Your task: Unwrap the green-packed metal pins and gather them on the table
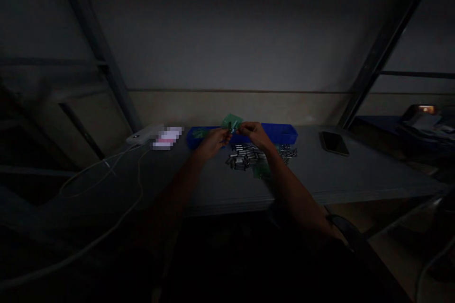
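Observation:
Between my hands is a small green plastic bag [232,120], raised above the table in front of a blue bin. My left hand [215,142] pinches its lower left side, with a small dark piece showing by the fingertips. At its right edge, my right hand [253,131] has finger and thumb closed on the plastic. Under my right wrist lies a heap of shiny metal pins or rods [245,155]. Another green bag [262,170] lies at the near side of the heap, partly behind my forearm.
Behind my hands, the long blue bin [280,132] runs across the grey table [213,187]; green bags [199,133] lie in its left part. A phone [334,143] lies at the right. A white power strip [139,136] with trailing cables [140,175] is at the left.

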Demonstrator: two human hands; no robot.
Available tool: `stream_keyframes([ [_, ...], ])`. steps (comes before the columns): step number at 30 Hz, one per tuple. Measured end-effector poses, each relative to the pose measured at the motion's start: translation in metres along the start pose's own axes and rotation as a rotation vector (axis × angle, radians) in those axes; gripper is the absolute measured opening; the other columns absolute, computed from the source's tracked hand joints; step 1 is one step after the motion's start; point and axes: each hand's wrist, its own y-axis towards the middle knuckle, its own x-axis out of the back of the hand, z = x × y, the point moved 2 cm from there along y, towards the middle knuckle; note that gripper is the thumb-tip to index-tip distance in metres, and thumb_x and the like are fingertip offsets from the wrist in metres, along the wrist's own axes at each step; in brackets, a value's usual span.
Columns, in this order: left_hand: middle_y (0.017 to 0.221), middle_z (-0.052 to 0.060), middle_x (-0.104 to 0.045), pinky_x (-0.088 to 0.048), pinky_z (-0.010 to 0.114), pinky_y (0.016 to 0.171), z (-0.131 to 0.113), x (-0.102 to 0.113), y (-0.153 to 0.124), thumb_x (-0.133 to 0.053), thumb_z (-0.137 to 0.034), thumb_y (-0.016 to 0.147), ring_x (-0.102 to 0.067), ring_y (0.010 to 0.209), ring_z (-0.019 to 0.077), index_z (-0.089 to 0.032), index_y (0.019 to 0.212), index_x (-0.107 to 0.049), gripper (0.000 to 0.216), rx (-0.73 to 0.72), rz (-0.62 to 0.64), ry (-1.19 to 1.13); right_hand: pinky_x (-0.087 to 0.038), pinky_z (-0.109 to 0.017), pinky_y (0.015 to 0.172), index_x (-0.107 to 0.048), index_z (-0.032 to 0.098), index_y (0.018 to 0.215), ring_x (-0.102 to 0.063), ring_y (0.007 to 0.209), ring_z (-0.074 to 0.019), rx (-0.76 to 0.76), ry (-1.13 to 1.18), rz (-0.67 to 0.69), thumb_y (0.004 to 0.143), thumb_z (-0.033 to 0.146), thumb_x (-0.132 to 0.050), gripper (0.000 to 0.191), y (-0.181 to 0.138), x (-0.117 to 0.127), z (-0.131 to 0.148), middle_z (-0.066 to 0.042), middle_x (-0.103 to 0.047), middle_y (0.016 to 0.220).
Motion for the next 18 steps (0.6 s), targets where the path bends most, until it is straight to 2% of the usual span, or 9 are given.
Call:
stream_keyframes([
  [4,0.064,0.004,-0.059,-0.041,0.023,0.058,0.002,0.000,0.000,-0.051,-0.015,0.077,-0.052,0.059,0.0100,-0.013,0.068,-0.060,0.013,0.161,0.031,-0.096,-0.040,-0.026,0.071,-0.063,0.016,0.068,-0.055,0.070,-0.0135,0.017,0.014,0.055,0.072,0.038,-0.057,0.023,-0.002,0.000,0.004,-0.001,-0.063,0.068],
  [6,0.064,0.004,-0.059,-0.042,0.022,0.058,0.003,0.000,0.000,-0.051,-0.015,0.077,-0.053,0.059,0.0099,-0.013,0.068,-0.060,0.013,0.178,0.040,-0.077,-0.041,-0.027,0.071,-0.063,0.016,0.068,-0.055,0.069,-0.0136,0.003,0.025,0.054,0.072,0.037,-0.057,0.022,-0.002,0.000,0.004,-0.001,-0.063,0.067],
  [9,0.067,0.004,-0.059,-0.042,0.021,0.058,0.002,0.004,0.002,-0.055,-0.020,0.078,-0.054,0.060,0.0096,-0.014,0.069,-0.059,0.011,0.057,0.016,0.033,-0.041,-0.026,0.067,-0.064,0.015,0.069,-0.055,0.066,-0.0134,-0.059,0.061,-0.009,0.069,0.035,-0.059,0.020,-0.002,0.002,0.002,-0.001,-0.064,0.067],
  [14,0.063,0.001,-0.058,-0.041,0.022,0.058,-0.002,0.013,0.007,-0.062,-0.033,0.076,-0.052,0.057,0.0087,-0.015,0.066,-0.057,0.022,-0.255,-0.155,0.253,-0.039,-0.025,0.063,-0.065,0.015,0.078,-0.055,0.064,-0.0127,-0.121,0.136,-0.099,0.065,0.035,-0.059,0.025,-0.002,0.004,0.001,-0.001,-0.064,0.067],
  [18,0.063,0.001,-0.059,-0.042,0.024,0.059,0.000,0.013,0.009,-0.062,-0.039,0.075,-0.054,0.058,0.0104,-0.015,0.065,-0.058,0.026,-0.323,-0.163,0.325,-0.038,-0.025,0.060,-0.060,0.015,0.072,-0.051,0.060,-0.0112,-0.117,0.104,-0.168,0.064,0.040,-0.059,0.026,0.000,-0.001,-0.003,0.001,-0.058,0.061],
])
